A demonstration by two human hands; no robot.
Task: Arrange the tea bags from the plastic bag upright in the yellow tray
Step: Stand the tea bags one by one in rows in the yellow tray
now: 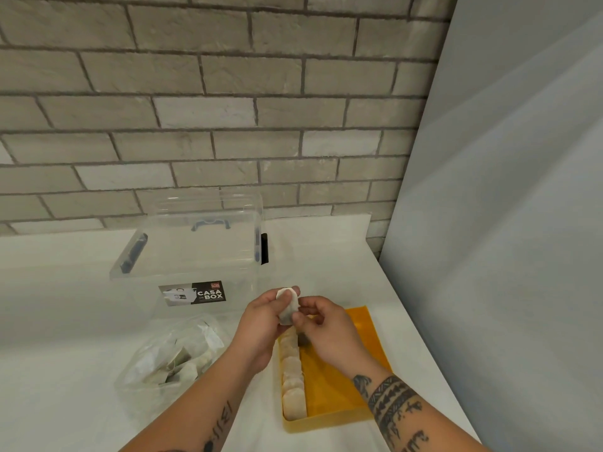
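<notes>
A yellow tray (339,383) lies on the white table at the lower right. Several pale tea bags (293,383) stand in a row along its left wall. Above the tray's far left corner I hold one round tea bag (288,305) between both hands. My left hand (261,324) grips it from the left. My right hand (323,324) pinches its lower right edge, and a small dark tag (303,339) hangs below those fingers. A clear plastic bag (173,357) with more tea bags lies left of the tray.
A clear plastic storage box (192,256) with dark clips and a "CASA BOX" label stands behind the bag. A brick wall rises at the back, and a grey panel (509,223) borders the table on the right.
</notes>
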